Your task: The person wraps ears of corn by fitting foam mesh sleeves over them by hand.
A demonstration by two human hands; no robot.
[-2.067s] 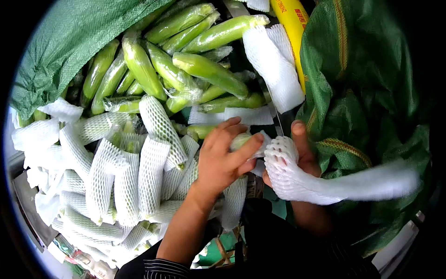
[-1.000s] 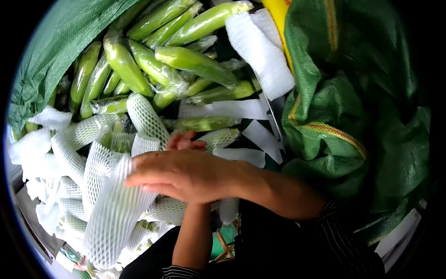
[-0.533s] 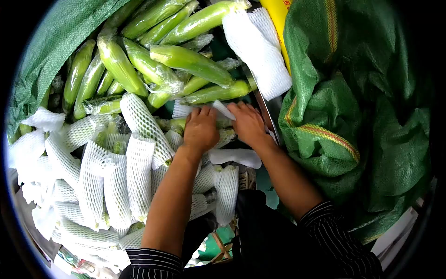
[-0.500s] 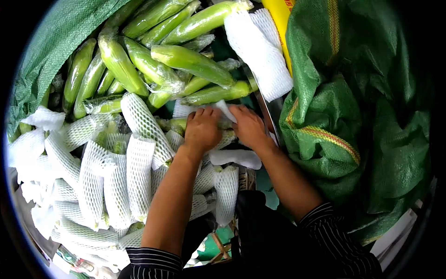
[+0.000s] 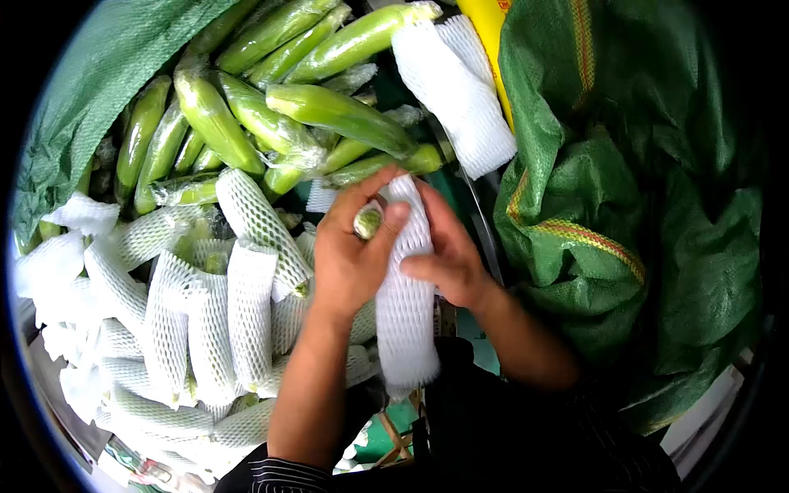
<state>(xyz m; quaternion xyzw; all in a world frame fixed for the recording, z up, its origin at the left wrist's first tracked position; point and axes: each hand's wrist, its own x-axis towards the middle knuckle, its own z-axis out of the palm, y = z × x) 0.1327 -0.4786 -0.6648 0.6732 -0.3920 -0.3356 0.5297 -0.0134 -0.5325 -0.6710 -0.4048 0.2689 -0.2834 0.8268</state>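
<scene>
My left hand [image 5: 347,259] is closed around an ear of corn [image 5: 367,222], whose cut end shows between thumb and fingers; the rest of that ear is mostly hidden. Against it, a white foam net sleeve [image 5: 407,329] hangs down lengthwise, flat-looking, its top between both hands. My right hand [image 5: 456,264] grips this sleeve from the right, thumb across its front. Just above the hands lie green ears of corn in clear film [image 5: 337,119]. Left of my left hand are several ears in foam net sleeves [image 5: 251,312].
Green woven sacking [image 5: 608,222] is bunched along the right side, and more green sacking [image 5: 107,90] covers the upper left. Spare foam sleeves [image 5: 456,99] rest at the top beside a yellow object [image 5: 489,33]. A dark edge runs beside my right hand.
Both hands have come up off the pile and turned inward. The left has lifted the ear of corn, and the right has brought up the foam sleeve, which now hangs lengthwise.
</scene>
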